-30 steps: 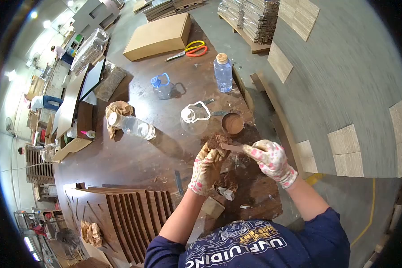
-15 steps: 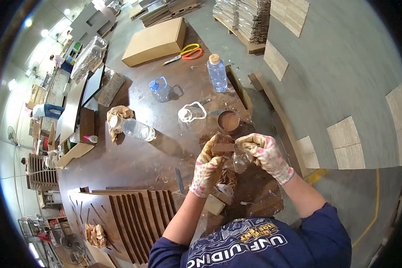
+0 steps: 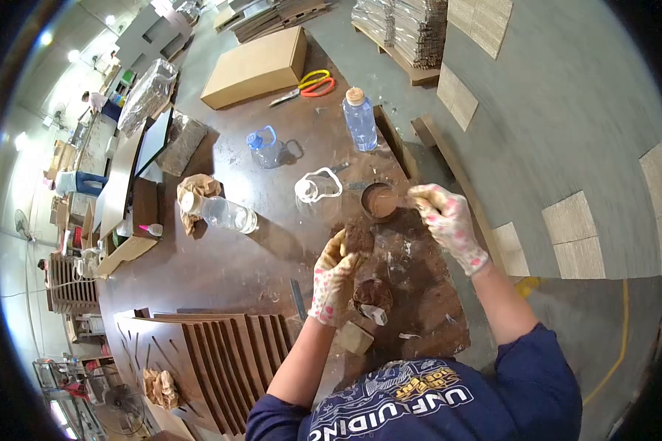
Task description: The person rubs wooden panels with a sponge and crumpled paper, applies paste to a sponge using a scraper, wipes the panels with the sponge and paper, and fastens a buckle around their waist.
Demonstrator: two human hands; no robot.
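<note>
My left hand [image 3: 336, 275], in a white glove with pink dots, is closed on a dark brown, rough-surfaced lump [image 3: 359, 239] over the table. My right hand [image 3: 447, 220], gloved alike, pinches a thin, flat, brown-smeared tool [image 3: 402, 201] whose kind I cannot make out. That tool's far end reaches over a round container [image 3: 379, 203] of brown paste. Below my left hand lies a brown crumpled wad [image 3: 374, 295] with a white scrap beside it. A beige block [image 3: 354, 338] rests close to my left wrist.
Bottles stand on the table: a clear one [image 3: 232, 214], a blue-capped one [image 3: 266, 151], a white-handled one [image 3: 316, 189] and a cork-topped one [image 3: 360, 125]. Scissors [image 3: 301, 88] lie by a cardboard box [image 3: 256, 67]. Grooved brown panels [image 3: 221, 360] are stacked left. Two people work far left.
My right hand has moved up and away from my left, bringing the thin tool to the paste container. My left hand has turned the lump slightly and stays nearly in place.
</note>
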